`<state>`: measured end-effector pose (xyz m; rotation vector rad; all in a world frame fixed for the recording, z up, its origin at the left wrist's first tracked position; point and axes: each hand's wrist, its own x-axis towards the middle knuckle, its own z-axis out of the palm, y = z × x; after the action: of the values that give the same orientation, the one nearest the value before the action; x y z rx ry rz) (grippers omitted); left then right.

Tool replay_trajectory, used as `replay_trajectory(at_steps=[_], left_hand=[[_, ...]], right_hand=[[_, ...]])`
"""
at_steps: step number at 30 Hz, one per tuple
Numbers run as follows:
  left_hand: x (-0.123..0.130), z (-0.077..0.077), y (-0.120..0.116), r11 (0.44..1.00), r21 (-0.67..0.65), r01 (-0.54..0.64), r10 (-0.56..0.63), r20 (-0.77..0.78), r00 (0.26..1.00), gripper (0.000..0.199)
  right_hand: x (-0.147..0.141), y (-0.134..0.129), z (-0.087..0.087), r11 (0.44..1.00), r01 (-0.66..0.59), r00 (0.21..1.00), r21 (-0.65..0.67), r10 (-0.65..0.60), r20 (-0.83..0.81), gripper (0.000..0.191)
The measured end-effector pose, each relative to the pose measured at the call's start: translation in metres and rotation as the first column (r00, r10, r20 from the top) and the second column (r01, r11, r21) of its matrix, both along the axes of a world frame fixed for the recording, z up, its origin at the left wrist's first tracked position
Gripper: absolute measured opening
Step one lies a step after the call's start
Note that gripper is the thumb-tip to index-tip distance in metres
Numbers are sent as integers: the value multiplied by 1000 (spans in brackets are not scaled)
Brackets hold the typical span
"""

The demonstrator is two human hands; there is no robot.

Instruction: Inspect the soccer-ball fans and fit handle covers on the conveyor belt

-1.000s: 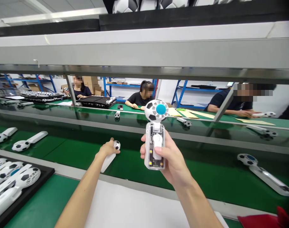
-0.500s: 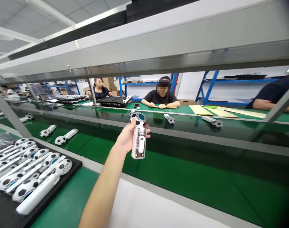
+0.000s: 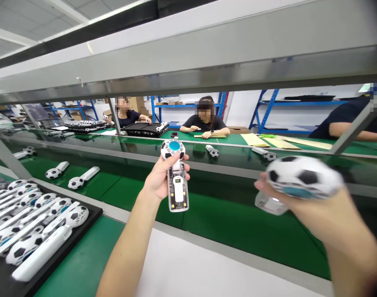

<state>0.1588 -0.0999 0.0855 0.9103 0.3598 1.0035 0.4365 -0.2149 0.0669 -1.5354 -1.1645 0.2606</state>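
My left hand [image 3: 157, 177] is wrapped round a soccer-ball handheld fan [image 3: 177, 196], held up over the green conveyor belt. Its clear handle, with a white panel and small display, hangs downward, and the black-and-white ball head with a blue disc sits at the top under my thumb. At the right, my right hand [image 3: 318, 214] grips a second soccer-ball fan [image 3: 302, 177]. This one is blurred by motion; its ball head is toward me, and part of its clear handle shows below the fingers.
On the left, a black tray [image 3: 92, 214] holds several similar fans. More fans [image 3: 75, 182] lie along the green belt [image 3: 225, 222]. A white sheet [image 3: 188, 268] covers the near bench. Co-workers [image 3: 203, 119] sit across the belt by yellow sheets [image 3: 254, 140]. A metal shelf beam [image 3: 188, 53] crosses overhead.
My right hand has come into view at the right with a second fan. The left hand's fan has turned to show its blue disc and panel more squarely, and the view has shifted slightly.
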Motion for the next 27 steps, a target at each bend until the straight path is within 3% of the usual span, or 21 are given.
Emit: replay_trajectory(at_steps=[3,5,7,10,12,18,23,25,27], left_hand=[[-1,1,-1,999,48,-12,12,12,1000,42],[-2,1,0,998,61,-11,9,29,1000,50],[-2,2,0,998,65,-1,-2,48,999,58],[-2,2,0,996,85,28,-33,48,998,62],[-3,1,0,993,109,53,-57,38,998,60],[-3,-5,1,957,231,177,-199,78,977,47],[-1,2,-12,942,184,282,-306,116,945,50],[1,5,-19,934,158,322,-343,133,930,53],[3,6,-24,925,133,356,-374,148,916,54]], right_hand=[[9,25,-12,946,139,990,-292,-122,76,37],[19,44,-27,895,141,986,-424,-89,142,33],[31,59,-46,868,148,980,-474,-65,186,45],[49,73,-73,815,210,964,-539,-82,252,83],[58,77,-88,763,268,948,-588,-99,303,98],[74,80,-117,660,364,912,-657,-110,394,94],[72,79,-113,625,377,913,-684,-126,388,84],[66,77,-99,642,368,916,-672,-128,380,81],[55,71,-77,701,327,926,-634,-103,363,76]])
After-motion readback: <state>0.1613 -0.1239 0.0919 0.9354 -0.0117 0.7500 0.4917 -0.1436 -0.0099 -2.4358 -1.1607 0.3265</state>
